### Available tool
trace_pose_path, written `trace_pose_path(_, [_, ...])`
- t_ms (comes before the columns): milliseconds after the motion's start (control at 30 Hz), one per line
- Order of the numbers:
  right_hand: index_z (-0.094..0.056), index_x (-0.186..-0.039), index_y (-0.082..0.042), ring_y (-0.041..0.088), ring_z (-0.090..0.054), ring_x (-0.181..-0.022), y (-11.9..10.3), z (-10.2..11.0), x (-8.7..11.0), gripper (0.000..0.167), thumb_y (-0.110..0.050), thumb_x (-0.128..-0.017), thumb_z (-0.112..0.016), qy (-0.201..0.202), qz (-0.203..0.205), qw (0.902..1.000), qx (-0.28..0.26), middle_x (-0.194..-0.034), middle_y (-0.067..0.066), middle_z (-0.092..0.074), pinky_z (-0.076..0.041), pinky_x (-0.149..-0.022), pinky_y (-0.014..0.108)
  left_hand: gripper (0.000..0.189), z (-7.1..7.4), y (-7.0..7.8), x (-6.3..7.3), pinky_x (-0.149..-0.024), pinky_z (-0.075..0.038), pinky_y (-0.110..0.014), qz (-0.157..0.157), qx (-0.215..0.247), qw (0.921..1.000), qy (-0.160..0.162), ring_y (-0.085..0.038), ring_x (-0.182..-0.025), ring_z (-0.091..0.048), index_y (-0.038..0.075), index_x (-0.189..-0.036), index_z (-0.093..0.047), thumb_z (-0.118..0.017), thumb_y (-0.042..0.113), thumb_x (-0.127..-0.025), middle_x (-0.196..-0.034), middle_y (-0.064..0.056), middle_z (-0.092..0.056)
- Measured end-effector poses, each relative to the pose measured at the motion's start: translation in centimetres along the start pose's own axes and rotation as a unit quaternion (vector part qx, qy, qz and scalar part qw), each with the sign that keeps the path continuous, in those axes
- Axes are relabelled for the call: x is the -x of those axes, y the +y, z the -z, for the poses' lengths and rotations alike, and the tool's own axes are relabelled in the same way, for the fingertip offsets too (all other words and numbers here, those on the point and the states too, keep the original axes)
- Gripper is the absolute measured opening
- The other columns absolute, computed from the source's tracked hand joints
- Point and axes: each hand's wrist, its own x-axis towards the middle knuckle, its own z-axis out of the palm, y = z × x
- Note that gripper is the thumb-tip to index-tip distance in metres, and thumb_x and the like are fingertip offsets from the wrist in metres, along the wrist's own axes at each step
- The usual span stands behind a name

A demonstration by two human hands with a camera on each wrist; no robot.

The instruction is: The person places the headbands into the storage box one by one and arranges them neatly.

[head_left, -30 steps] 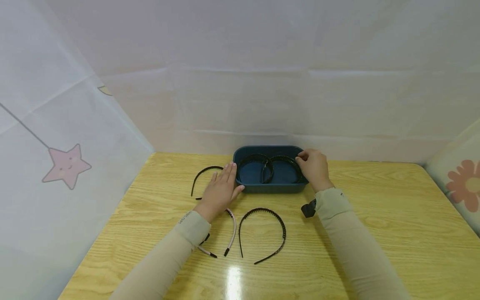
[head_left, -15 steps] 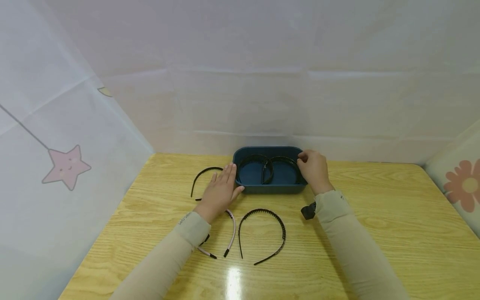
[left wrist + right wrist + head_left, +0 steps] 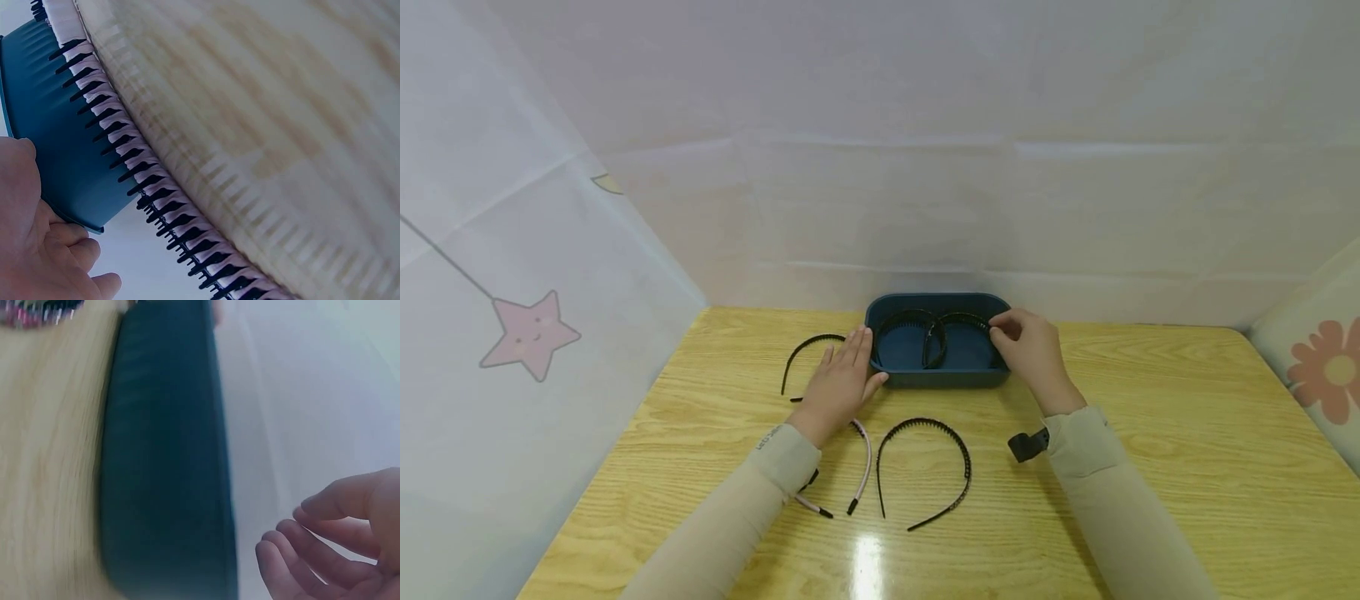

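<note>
A dark blue box (image 3: 940, 379) stands at the back of the table, with two black toothed headbands overlapping inside: a left headband (image 3: 901, 315) and a right headband (image 3: 964, 317). My left hand (image 3: 838, 383) rests against the box's left end, fingers extended. At the right end, my right hand (image 3: 1033, 350) hovers by the rim, over the right headband's edge. The right wrist view shows that hand's fingers (image 3: 287, 550) loosely bent with nothing between them, beside the box (image 3: 165, 456).
On the wooden table (image 3: 1135, 400) lie a black toothed headband (image 3: 925, 421), a pink headband (image 3: 869, 454) partly under the left forearm, and another black headband (image 3: 790, 362) left of the box. A white sheet (image 3: 880, 200) hangs behind.
My right hand has drawn slightly back toward me at the box's right end, its thumb and fingers loosening. My left hand and the headbands stay put.
</note>
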Motion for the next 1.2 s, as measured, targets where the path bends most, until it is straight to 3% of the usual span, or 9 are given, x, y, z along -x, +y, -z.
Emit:
trace_pose_path(367, [-0.075,-0.108,-0.005,0.024,-0.066,-0.085,-1.9,0.3,2.9,0.015,-0.013,-0.1,-0.066,-0.103,0.029,0.9942,-0.01,-0.099,0.01,-0.072,-0.056,-0.074,0.042,0.078,0.0,-0.1,0.0,-0.124,-0.015,-0.056,-0.003,-0.004,1.0,0.0,-0.029,-0.156,-0.011,0.003,-0.163,-0.005,-0.034,0.051,-0.109,-0.169,-0.015,-0.007])
trace_pose_path(600, [-0.076,-0.101,-0.005,0.017,-0.065,-0.081,-2.1,-0.6,4.0,0.01,-0.013,-0.098,-0.069,-0.175,0.049,0.9833,-0.007,-0.092,0.003,-0.071,-0.056,-0.072,0.035,0.078,0.1,-0.3,0.1,-0.123,-0.016,-0.056,-0.005,-0.004,1.0,0.002,-0.03,-0.155,-0.013,0.002,-0.162,-0.006,-0.034,0.05,-0.109,-0.169,-0.016,-0.007])
trace_pose_path(867, [-0.076,-0.097,-0.005,0.014,-0.064,-0.078,-1.5,-2.0,4.4,0.008,-0.012,-0.094,-0.073,-0.233,0.039,0.9714,0.018,-0.088,0.001,-0.07,-0.055,-0.069,0.033,0.078,-0.1,-0.3,0.2,-0.123,-0.016,-0.056,-0.005,-0.003,1.0,0.005,-0.03,-0.156,-0.012,0.002,-0.163,-0.007,-0.035,0.051,-0.109,-0.169,-0.016,-0.008])
trace_pose_path(1067, [-0.074,-0.101,-0.001,0.016,-0.065,-0.081,-1.1,-2.8,4.8,0.013,-0.011,-0.094,-0.073,-0.273,0.024,0.9616,0.016,-0.091,0.003,-0.07,-0.057,-0.07,0.034,0.078,0.0,-0.3,0.2,-0.123,-0.017,-0.056,-0.007,0.001,0.9999,0.007,-0.03,-0.155,-0.012,0.002,-0.163,-0.008,-0.037,0.05,-0.109,-0.169,-0.016,-0.008])
trace_pose_path(1200, [-0.073,-0.1,-0.001,0.015,-0.064,-0.074,-1.1,-3.1,5.1,0.013,-0.011,-0.092,-0.075,-0.294,0.012,0.9557,0.0,-0.088,0.002,-0.069,-0.056,-0.065,0.032,0.079,0.0,-0.3,0.2,-0.123,-0.015,-0.056,-0.006,0.004,1.0,0.005,-0.029,-0.156,-0.01,0.002,-0.163,-0.006,-0.036,0.051,-0.109,-0.169,-0.016,-0.007])
